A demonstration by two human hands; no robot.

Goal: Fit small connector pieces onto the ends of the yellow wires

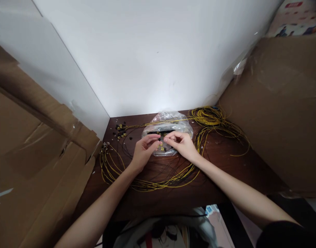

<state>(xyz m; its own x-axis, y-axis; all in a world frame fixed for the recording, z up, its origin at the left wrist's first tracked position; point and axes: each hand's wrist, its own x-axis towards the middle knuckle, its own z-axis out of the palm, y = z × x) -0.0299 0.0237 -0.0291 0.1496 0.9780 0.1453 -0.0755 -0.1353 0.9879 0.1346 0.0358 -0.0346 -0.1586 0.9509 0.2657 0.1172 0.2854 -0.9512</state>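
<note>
My left hand (145, 151) is closed in a pinch, with a small black part (159, 140) at its fingertips. Opposite it, a short gap away, my right hand (182, 144) pinches too; what sits between its thumb and finger is too small to make out, perhaps a thin wire end. Both hands hover over an opened clear plastic bag (173, 151) that holds small yellow and black pieces (162, 148). Bundles of thin yellow and black wires (158, 187) loop around the bag on the dark wooden tabletop (116, 203).
A coil of yellow wires (209, 116) lies at the back right. Small black and yellow parts (121, 128) with wires attached sit at the back left. Cardboard (39, 151) walls the left side, a large carton (282, 113) the right, and a white panel (147, 62) the back.
</note>
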